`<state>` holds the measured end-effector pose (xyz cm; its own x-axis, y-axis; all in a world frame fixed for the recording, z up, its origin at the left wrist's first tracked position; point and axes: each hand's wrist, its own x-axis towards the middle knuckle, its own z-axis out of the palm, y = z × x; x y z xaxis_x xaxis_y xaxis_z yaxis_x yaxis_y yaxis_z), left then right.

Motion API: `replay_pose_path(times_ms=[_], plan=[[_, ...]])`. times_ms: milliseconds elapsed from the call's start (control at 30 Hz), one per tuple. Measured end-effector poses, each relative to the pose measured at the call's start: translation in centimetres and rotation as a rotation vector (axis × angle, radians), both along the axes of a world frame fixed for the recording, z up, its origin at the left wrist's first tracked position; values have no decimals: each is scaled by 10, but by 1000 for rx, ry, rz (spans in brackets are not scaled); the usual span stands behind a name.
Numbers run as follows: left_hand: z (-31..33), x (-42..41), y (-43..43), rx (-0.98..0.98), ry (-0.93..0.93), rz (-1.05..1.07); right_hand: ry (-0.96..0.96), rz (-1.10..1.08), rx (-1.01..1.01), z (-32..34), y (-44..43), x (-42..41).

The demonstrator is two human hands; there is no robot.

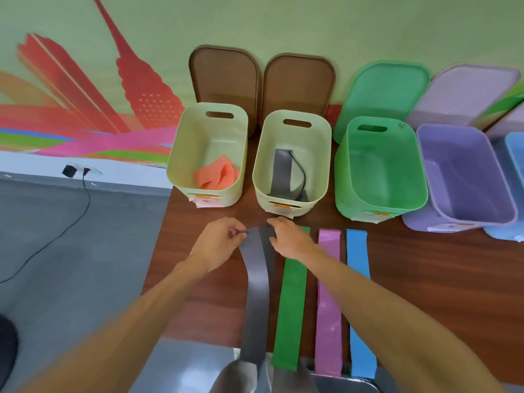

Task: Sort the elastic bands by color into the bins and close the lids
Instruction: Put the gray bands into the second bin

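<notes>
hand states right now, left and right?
Left hand: pinches the top end of the grey band.
Right hand: fingers curled on the same end of it.

Tabletop [425,279]: dark red-brown wood grain, smooth, faint sheen.
Pale green bins [181,154], green bin [344,180], purple bin [504,205] at 12 o'clock: smooth plastic, soft gloss.
Brown lids [224,75]: plastic, finely textured panel, matt.
Grey band [256,279], green band [292,302], pink band [329,321], blue band [360,307] at 6 o'clock: thin rubbery sheet, smooth, matt.
Orange band [215,174]: same, crumpled.
Floor [71,251] at 9 o'clock: grey, smooth, slight shine.
</notes>
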<state>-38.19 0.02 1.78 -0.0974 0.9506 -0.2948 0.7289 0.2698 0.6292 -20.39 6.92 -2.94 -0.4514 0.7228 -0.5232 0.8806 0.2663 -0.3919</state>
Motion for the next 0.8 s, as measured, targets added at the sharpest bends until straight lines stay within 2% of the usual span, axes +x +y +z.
replay_pose_path(times_ms=[200,333,467,567,667,800], plan=[[6,-22,-12,-52,-38,73,-85,-66,168,-18,-12,-14],[22,-29,-16,-43,-26,93,-37,-119,227,-9,-17,-10],[49,-26,-12,-27,18,34,0,-76,251,26,-20,0],[73,-21,-10,-12,-13,-40,53,-18,210,65,-21,10],[101,-15,-5,51,-46,-74,157,-52,166,105,-27,20],[141,-7,7,156,-70,-135,286,-120,281,153,-40,37]])
